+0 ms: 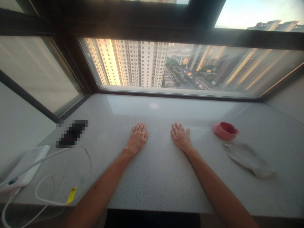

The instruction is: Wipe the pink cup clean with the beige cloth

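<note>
- Our bare, flat-spread left hand point(138, 138) lies palm down, the left fingers point(139, 128) pointing forward and slightly apart.
- Our bare, flat-spread right hand point(180, 136) also lies palm down, the right fingers point(177, 128) pointing forward and slightly apart.
- Our long, bare left forearm point(101, 183) and long, bare right forearm point(213, 180) reach forward from the bottom of the view, converging toward the hands.
- Both hands are open, well apart, and holding nothing.
</note>
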A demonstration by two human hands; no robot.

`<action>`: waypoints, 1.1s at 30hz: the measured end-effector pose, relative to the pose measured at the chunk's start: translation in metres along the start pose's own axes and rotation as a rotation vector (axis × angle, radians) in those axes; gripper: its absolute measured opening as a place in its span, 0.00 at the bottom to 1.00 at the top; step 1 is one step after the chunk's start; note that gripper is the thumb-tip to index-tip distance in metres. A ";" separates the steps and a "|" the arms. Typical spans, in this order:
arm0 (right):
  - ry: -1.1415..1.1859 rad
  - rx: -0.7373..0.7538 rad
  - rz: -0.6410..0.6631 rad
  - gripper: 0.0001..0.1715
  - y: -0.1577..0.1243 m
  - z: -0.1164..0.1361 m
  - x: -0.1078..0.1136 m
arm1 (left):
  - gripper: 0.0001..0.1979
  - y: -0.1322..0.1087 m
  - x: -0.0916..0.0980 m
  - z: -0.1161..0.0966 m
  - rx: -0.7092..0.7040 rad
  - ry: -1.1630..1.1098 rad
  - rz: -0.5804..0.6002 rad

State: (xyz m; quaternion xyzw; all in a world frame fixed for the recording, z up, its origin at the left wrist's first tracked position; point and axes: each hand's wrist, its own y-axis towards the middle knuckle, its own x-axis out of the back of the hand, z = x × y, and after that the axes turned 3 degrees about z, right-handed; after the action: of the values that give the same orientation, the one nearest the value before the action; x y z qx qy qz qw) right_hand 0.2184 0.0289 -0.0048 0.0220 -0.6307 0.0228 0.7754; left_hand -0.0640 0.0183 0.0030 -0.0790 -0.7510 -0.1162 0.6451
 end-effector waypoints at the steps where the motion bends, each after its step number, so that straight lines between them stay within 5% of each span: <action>1: 0.003 0.002 -0.001 0.37 0.000 0.000 0.000 | 0.32 0.000 0.000 0.000 -0.001 0.000 -0.002; 24: 0.063 0.023 -0.019 0.35 -0.001 0.004 0.000 | 0.31 -0.004 0.001 -0.002 -0.003 0.002 -0.036; 26: 0.119 0.035 -0.101 0.33 0.000 -0.003 0.005 | 0.31 -0.004 0.000 0.000 -0.011 -0.004 -0.034; 29: 0.135 -0.042 -0.414 0.30 0.002 -0.036 0.026 | 0.31 -0.003 -0.003 0.002 -0.017 -0.021 -0.041; 31: 0.074 -0.245 -0.669 0.31 0.002 -0.070 0.044 | 0.30 -0.003 -0.005 0.002 -0.024 -0.038 -0.063; 33: 0.009 -0.473 -0.787 0.34 0.001 -0.108 0.058 | 0.29 -0.003 -0.006 0.001 -0.039 -0.060 -0.088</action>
State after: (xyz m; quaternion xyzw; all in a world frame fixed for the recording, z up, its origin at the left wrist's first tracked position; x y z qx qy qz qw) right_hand 0.3353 0.0375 0.0305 0.0820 -0.5587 -0.4182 0.7115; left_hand -0.0651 0.0157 -0.0038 -0.0615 -0.7703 -0.1567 0.6151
